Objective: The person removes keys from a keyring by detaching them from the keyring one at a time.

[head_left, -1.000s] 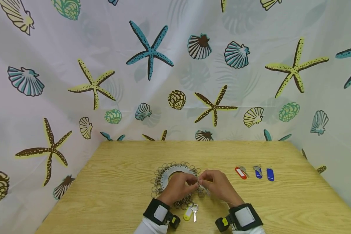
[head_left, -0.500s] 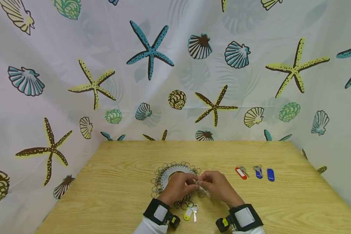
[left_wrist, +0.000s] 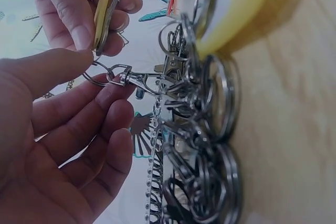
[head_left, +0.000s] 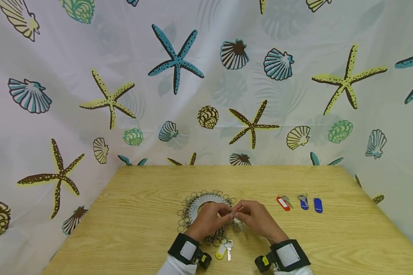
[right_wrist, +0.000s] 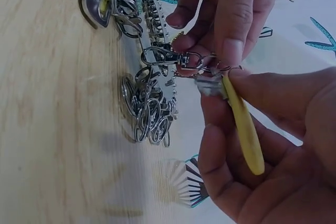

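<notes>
A round metal disc (head_left: 194,210), its rim hung with several swivel clasps and split rings, lies on the table under my hands. My left hand (head_left: 208,219) pinches a split ring (left_wrist: 93,78) between thumb and fingertips; this ring hangs from a swivel clasp (left_wrist: 137,80) at the disc's edge. Close against it, my right hand (head_left: 256,217) pinches a yellow key tag (right_wrist: 244,129) at its top end, with a metal key (right_wrist: 210,85) beside the tag. Whether the tag's loop is threaded onto the split ring cannot be made out; fingertips cover the join.
Another yellow tag (head_left: 221,250) with a key (head_left: 229,250) lies at the disc's near edge. To the right are a red tag (head_left: 283,203) with a key and two blue tags (head_left: 318,205), one with a key. A patterned curtain (head_left: 206,84) encloses the wooden table (head_left: 141,214).
The key and tag under my right hand have swung slightly, and the right fingertips have shifted a little at the ring. My left hand has stayed nearly still.
</notes>
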Available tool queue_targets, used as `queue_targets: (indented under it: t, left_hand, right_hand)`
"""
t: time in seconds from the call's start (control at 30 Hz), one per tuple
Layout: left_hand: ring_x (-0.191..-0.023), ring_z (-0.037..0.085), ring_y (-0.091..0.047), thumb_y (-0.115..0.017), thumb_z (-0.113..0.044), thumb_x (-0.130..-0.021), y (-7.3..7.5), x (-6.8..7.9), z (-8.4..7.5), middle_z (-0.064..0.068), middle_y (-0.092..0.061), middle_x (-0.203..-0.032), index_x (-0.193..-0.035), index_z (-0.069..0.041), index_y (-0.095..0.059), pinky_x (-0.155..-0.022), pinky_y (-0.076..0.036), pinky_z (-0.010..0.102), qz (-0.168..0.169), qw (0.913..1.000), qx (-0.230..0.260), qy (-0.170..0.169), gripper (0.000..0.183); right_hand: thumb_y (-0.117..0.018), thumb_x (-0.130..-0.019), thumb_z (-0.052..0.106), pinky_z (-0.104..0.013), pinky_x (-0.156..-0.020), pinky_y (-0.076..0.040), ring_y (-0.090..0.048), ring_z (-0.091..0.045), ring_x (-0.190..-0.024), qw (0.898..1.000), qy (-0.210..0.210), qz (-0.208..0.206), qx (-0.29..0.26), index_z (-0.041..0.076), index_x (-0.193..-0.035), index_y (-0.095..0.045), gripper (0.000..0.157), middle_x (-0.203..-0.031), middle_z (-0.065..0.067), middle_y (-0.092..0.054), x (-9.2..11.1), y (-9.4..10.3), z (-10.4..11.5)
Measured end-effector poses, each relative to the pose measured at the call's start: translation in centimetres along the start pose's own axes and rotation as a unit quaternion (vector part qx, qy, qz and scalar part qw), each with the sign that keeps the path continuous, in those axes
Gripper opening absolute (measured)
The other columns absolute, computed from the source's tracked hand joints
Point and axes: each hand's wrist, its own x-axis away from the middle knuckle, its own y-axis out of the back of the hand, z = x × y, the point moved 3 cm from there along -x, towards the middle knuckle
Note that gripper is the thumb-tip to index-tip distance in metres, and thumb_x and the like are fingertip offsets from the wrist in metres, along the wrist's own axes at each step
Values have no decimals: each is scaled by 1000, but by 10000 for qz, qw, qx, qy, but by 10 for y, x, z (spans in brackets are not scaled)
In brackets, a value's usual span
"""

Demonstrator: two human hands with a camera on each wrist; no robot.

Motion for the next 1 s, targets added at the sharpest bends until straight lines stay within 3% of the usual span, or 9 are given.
queue_targets:
  t: [0.13,0.4,0.63,1.0]
  left_hand:
    - [-74,3,-63,-62,-33,-94,0,0,1,-7,-72,-85,-106,-15,-75,-63,-52,20,-21,10000,68,-33,25]
    - [-73,-1,-63,-64,-26,-93,0,0,1,-8,-71,-85,-102,-18,-75,-66,-53,18,-37,9995,298,-24,16]
    - [-76,1,-63,-69,-21,-89,1,0,2,-7,-71,-88,-102,-17,-74,-66,-53,18,-55,9992,401,73,14]
    - [-81,8,-65,-73,-18,-86,-2,-2,1,-5,-70,-92,-100,-18,-74,-69,-54,23,-53,9993,352,94,14]
  right_hand:
    - [-65,-91,10,-35,-71,-52,-65,-13,-83,10000,-39,16,-45,17,-90,-71,9,-92,3,-70,0,0,0]
    - [-65,-91,7,-41,-78,-54,-68,-19,-94,9996,277,31,-22,17,-89,-71,12,-94,3,-71,2,1,4]
    - [-65,-91,7,-40,-76,-54,-68,-19,-91,9992,389,24,-46,14,-90,-71,9,-95,0,-71,1,1,4]
    - [-66,-89,4,-35,-70,-52,-64,-13,-80,9998,128,-60,127,13,-87,-70,10,-88,2,-69,0,1,2]
